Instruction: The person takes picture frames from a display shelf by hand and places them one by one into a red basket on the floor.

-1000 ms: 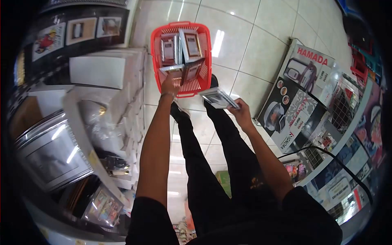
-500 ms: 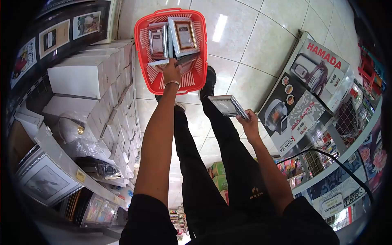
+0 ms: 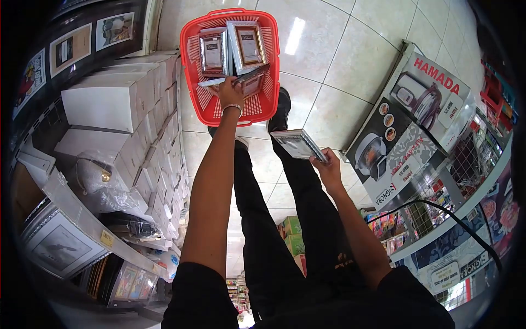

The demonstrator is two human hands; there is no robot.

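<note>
My left hand (image 3: 230, 94) reaches into the red basket (image 3: 193, 104) on the floor, its fingers closed on the edge of a dark picture frame (image 3: 252, 77). Beyond that hand, a silver picture frame (image 3: 214, 52) and a silver-and-gold picture frame (image 3: 247, 46) lie inside the basket. Out to the right, my right hand (image 3: 328, 167) grips the near edge of a silver-edged frame (image 3: 297, 144), which is held above my leg, outside the basket.
White boxes (image 3: 104, 104) are stacked on the left, above a shelf (image 3: 87, 222) with more frames. Appliance boxes (image 3: 411, 109) stand on the right, near a black cable (image 3: 449, 211). My shoe (image 3: 280, 109) is beside the basket.
Since a second ago the view has shifted, and the basket appears larger and further left. The frame in my right hand has tilted slightly. My left hand has stayed at the basket.
</note>
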